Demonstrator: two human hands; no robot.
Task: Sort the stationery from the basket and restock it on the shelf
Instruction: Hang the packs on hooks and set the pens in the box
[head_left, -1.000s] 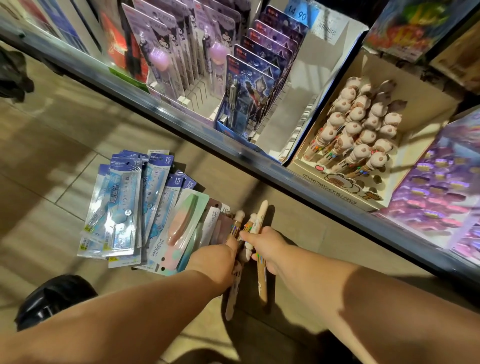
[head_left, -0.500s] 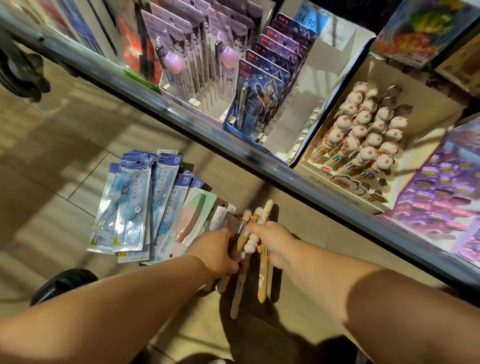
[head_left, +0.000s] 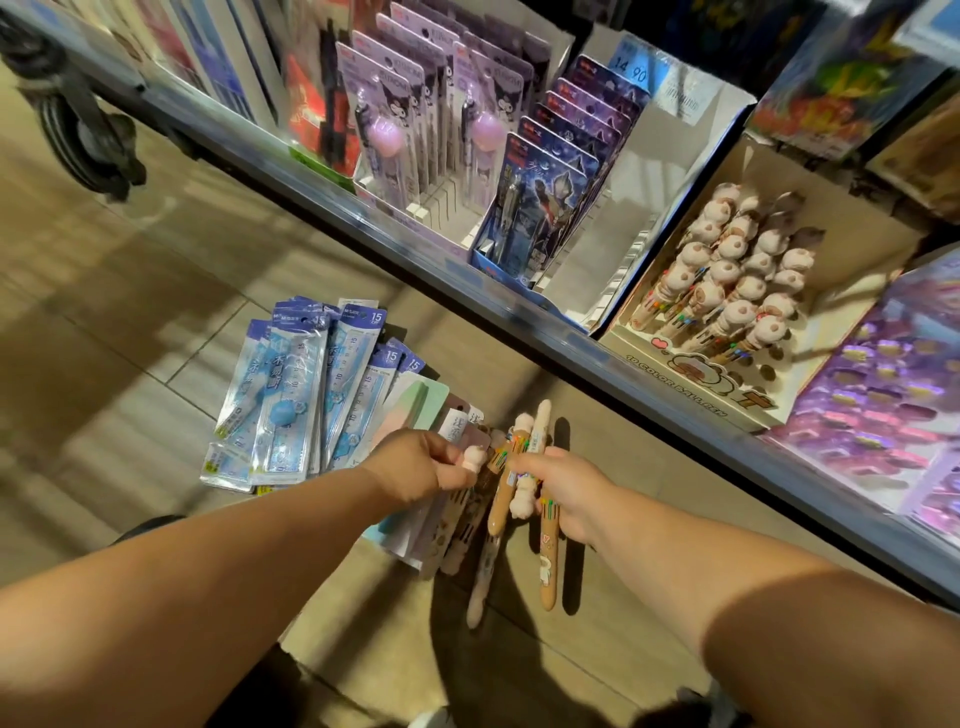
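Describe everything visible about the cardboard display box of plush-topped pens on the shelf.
The cardboard display box sits open on the shelf, behind its front rail, between a white tray of blue carded pens and purple packs. Its front lip carries cartoon print. Rows of pale plush-headed multicolour pens lean back inside.

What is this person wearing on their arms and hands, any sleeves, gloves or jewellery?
Nothing that shows. The left forearm and right forearm are bare to the frame's edge, no sleeve in view. The left hand and right hand wear no gloves; no watch, bracelet or ring is visible.
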